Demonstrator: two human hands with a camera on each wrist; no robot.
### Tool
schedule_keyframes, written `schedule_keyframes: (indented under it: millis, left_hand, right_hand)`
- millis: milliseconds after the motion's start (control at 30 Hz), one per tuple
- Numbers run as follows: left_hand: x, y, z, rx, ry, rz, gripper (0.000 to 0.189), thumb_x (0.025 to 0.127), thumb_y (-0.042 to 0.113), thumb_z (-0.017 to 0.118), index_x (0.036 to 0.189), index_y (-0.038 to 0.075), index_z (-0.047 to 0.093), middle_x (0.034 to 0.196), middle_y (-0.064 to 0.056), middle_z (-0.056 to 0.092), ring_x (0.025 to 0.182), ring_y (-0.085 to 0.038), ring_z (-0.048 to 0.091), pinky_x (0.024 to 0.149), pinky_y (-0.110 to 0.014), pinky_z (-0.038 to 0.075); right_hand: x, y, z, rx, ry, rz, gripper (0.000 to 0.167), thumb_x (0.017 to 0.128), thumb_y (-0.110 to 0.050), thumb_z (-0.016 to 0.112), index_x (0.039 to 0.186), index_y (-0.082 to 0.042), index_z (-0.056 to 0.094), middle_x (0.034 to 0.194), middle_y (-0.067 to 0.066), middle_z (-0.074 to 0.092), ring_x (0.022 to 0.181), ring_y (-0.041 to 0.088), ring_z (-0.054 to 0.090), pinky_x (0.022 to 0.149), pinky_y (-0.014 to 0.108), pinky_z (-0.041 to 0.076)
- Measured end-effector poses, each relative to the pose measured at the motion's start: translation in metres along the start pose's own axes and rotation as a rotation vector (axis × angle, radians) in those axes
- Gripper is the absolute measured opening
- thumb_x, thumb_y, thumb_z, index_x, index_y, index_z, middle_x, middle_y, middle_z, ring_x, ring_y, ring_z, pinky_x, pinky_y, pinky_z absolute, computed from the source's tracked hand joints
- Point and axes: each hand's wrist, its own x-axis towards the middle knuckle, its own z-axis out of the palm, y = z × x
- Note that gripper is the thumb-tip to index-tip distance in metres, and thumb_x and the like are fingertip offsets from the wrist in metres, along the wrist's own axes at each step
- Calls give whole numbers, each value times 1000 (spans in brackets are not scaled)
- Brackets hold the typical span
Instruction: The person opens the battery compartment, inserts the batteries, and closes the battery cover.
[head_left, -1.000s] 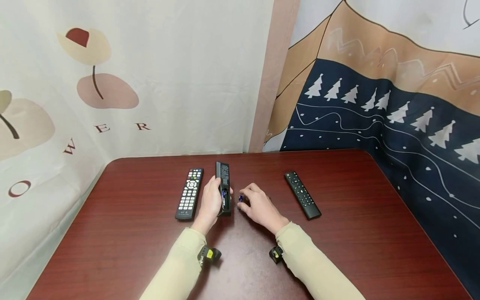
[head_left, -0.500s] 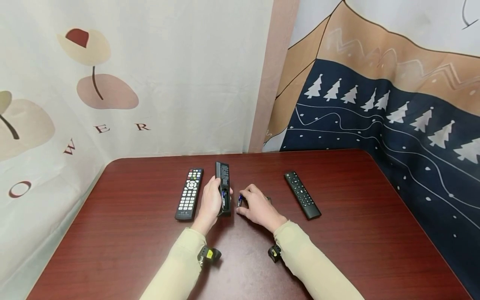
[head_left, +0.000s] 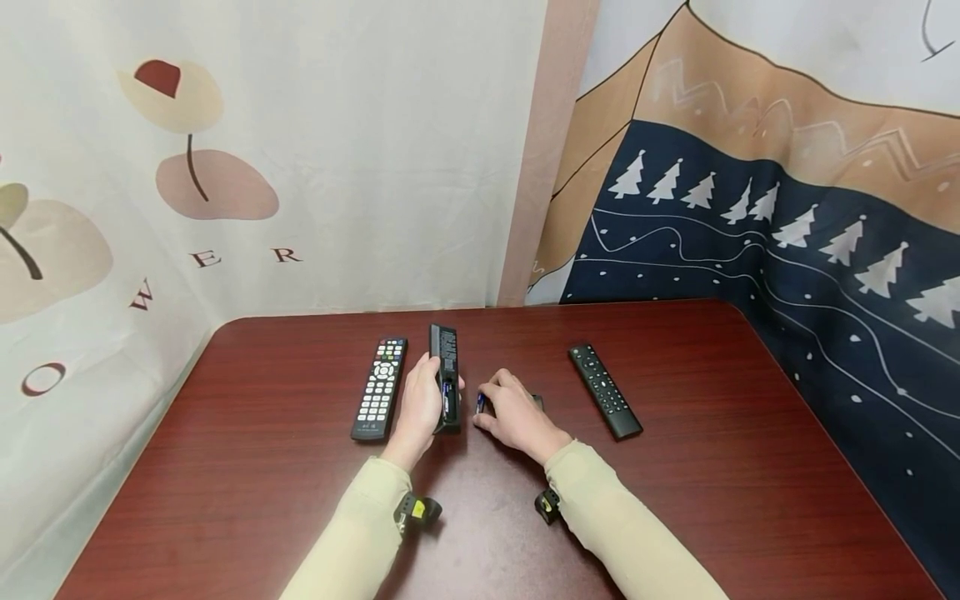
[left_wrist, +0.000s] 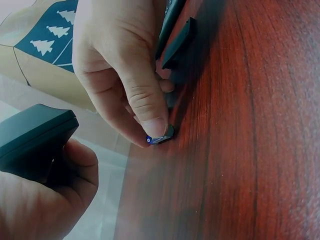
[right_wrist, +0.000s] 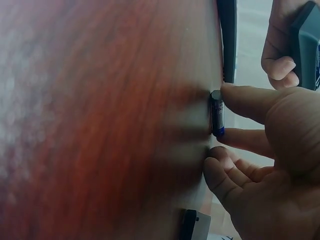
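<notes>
My left hand (head_left: 422, 402) grips a black remote control (head_left: 446, 350), its back turned up. The battery compartment in its lower part is uncovered, and a blue battery (head_left: 446, 392) shows inside. Just right of it, my right hand (head_left: 517, 415) pinches another small blue battery (right_wrist: 218, 114) by its ends, between thumb and a fingertip. That battery lies along the tabletop in the right wrist view. The left wrist view shows the thumb (left_wrist: 155, 125) covering part of it. A small black flat piece (left_wrist: 179, 44) lies on the table beyond the right hand's fingers, mostly hidden in the head view.
A black remote with white buttons (head_left: 379, 390) lies face up left of my left hand. Another slim black remote (head_left: 604, 392) rests to the right. The reddish-brown table (head_left: 285, 500) meets printed curtains (head_left: 375, 167) at its back edge.
My right hand has shifted slightly left and toward me with the battery, and more of the small black piece shows behind it. The left hand and its remote stay nearly still.
</notes>
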Motion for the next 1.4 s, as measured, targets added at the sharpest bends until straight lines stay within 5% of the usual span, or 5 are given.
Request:
schedule_keyframes:
  millis: [600, 1400]
  left_hand:
    - [1, -1, 0, -8, -6, -3, 46, 109, 23, 24, 130, -2, 56, 89, -20, 65, 61, -15, 56, 58, -26, 48]
    - [1, 0, 2, 17, 2, 6, 43, 109, 23, 25, 124, -1, 58, 90, -22, 67, 61, -14, 55, 57, -26, 47]
  right_hand:
    - [2, 0, -2, 24, -10, 2, 30, 86, -15, 85, 104, -8, 62, 92, 3, 56, 87, 20, 55, 76, 38, 50]
    - [-2, 1, -3, 95, 72, -36, 25, 89, 2, 76, 100, -10, 57, 81, -1, 57, 74, 14, 57, 66, 31, 49]
